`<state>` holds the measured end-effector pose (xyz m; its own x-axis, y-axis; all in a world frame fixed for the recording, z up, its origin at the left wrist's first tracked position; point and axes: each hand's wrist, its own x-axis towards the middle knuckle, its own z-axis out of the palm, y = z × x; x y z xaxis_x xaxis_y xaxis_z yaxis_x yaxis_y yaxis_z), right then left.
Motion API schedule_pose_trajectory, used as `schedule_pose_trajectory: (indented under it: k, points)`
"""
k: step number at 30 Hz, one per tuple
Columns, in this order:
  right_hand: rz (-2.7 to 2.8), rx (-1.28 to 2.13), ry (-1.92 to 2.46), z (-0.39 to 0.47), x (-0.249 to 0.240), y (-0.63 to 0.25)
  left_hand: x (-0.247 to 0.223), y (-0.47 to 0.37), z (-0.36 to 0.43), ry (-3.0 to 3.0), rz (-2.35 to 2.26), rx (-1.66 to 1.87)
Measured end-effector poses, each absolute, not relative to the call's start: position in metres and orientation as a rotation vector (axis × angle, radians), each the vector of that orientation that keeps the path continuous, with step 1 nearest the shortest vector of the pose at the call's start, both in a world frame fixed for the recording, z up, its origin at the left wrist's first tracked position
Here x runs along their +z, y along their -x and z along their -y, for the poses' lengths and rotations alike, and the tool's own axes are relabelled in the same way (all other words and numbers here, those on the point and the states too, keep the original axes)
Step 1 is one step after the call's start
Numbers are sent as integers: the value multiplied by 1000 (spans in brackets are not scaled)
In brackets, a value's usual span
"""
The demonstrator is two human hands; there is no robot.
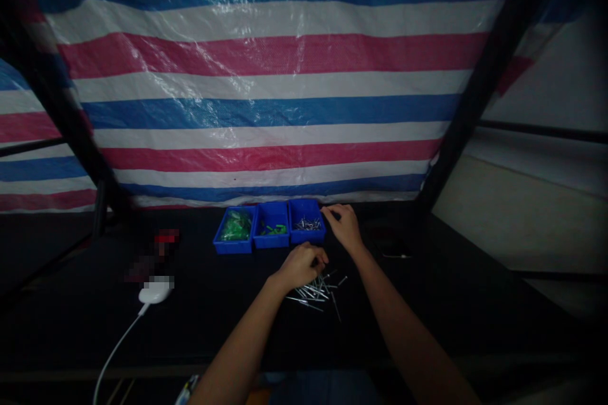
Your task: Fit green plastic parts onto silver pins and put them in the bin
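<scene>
My left hand is just above a loose pile of long thin metal screws or nails on the black table. Its fingers are curled in towards the thumb, and whatever they pinch is too dark and small to make out. My right hand is at the right side of the right blue bin, its fingertips drawn together near the rim. I cannot tell what is between them. Small metal pieces lie in that bin. The middle blue bin holds several green plugs. In the left blue bin is a clear bag of green pieces.
A white rounded device with a white cable lies on the left of the table. Beyond it is a blurred red object. A dark flat object rests to the right. Striped plastic sheeting hangs behind, between dark frame posts.
</scene>
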<state>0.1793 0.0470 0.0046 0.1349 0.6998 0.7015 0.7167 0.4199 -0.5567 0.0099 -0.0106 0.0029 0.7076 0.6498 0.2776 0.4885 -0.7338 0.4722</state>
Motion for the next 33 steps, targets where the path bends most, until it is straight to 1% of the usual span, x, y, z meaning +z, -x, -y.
schedule_pose_trajectory:
  k: [9, 14, 16, 19, 22, 25, 28, 33]
  points:
    - [1568, 5, 1280, -43, 9, -179, 0, -11, 10, -2425, -885, 646]
    - [1545, 85, 1249, -42, 11, -176, 1, -14, 5, -2129, -807, 846]
    - [1530, 204, 1194, -41, 12, -174, 2, -15, 1, -1908, -768, 982]
    - [1500, 489, 1073, -36, 18, -168, 7, -14, -4, -1542, -682, 1158]
    - [1508, 725, 963, -29, 26, -163, 13, -11, -5, -1277, -625, 1257]
    - [1609, 893, 869, -21, 33, -159, 18, -8, -4, -1140, -628, 1315]
    - [1687, 985, 812, -17, 34, -156, 19, -7, -5, -1084, -629, 1361]
    - [1692, 995, 820, -18, 31, -154, 16, -7, -8, -1095, -660, 1372]
